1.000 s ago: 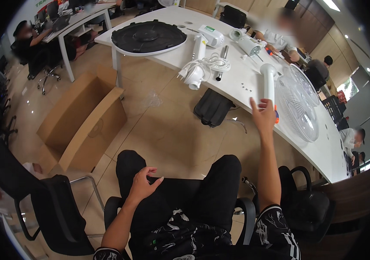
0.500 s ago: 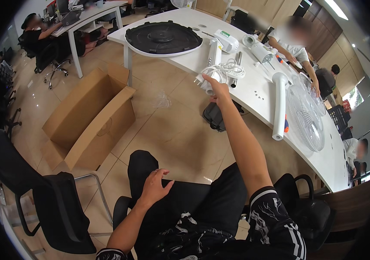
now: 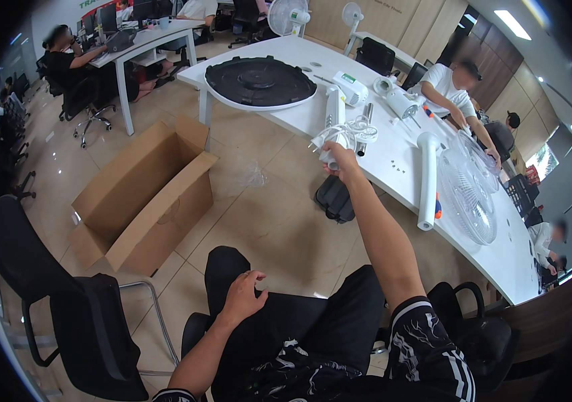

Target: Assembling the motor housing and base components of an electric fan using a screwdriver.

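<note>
The left hand (image 3: 242, 295) rests loosely open on the person's thigh. Farther out, the right hand (image 3: 339, 157) grips a white fan motor unit (image 3: 335, 144) with its coiled cord (image 3: 356, 128) at the white table's (image 3: 393, 167) edge, beside a white pole tube (image 3: 426, 181).

1. A white plastic fan motor part with a bundled white cord (image 3: 341, 136) sits at the near edge of the long white table.
2. Its cord loops lie piled on top, and the plug sticks out left.
</note>
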Available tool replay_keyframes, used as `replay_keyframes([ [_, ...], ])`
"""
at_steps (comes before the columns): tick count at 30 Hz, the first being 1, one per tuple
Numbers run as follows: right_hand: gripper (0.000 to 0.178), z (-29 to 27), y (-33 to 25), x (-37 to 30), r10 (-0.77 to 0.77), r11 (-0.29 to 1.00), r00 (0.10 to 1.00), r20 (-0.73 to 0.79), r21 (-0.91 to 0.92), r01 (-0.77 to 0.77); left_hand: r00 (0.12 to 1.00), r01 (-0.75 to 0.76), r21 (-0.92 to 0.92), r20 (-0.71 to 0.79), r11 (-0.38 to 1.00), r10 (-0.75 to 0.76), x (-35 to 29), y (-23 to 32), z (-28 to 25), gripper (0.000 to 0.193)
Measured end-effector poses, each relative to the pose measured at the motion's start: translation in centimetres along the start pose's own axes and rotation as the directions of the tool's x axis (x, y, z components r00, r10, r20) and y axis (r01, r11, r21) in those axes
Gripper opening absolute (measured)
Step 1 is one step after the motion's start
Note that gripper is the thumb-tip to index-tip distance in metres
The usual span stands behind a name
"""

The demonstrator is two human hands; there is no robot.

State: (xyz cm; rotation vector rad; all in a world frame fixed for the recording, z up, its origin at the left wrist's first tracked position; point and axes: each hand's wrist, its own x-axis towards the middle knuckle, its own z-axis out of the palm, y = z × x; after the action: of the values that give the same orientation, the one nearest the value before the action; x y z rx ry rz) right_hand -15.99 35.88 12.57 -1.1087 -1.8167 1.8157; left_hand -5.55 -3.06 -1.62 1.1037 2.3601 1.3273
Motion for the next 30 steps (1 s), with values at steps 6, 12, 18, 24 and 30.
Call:
replay_keyframes([
  [6,0.033,-1.9,-2.8,-3.6,-0.078,0.990,0.996,-0.047,0.116,0.083,1.000,-0.026,0.005,0.015,1.000,0.026,0.2,0.2,0.3,0.033],
  [12,0.034,-4.6,-4.4,-5.9,-0.112,0.980,0.993,-0.025,0.162,0.115,0.995,0.043,-0.039,0.097,0.998,-0.039,0.6,0.7,0.1,0.034],
  [18,0.042,-5.5,-6.3,-8.5,-0.121,0.984,0.993,0.012,0.134,0.119,0.988,0.104,-0.111,0.129,0.988,-0.089,0.9,0.8,0.8,0.037],
  [24,0.036,-7.4,-7.3,-9.5,-0.081,0.986,0.993,0.087,0.149,0.068,0.979,0.147,-0.236,0.171,0.961,-0.108,3.1,0.0,2.3,0.035],
  [30,0.031,-8.9,-6.5,-10.6,-0.069,0.976,0.991,0.113,0.215,0.043,0.967,0.239,-0.621,0.224,0.747,-0.123,17.7,4.8,3.5,0.022],
])
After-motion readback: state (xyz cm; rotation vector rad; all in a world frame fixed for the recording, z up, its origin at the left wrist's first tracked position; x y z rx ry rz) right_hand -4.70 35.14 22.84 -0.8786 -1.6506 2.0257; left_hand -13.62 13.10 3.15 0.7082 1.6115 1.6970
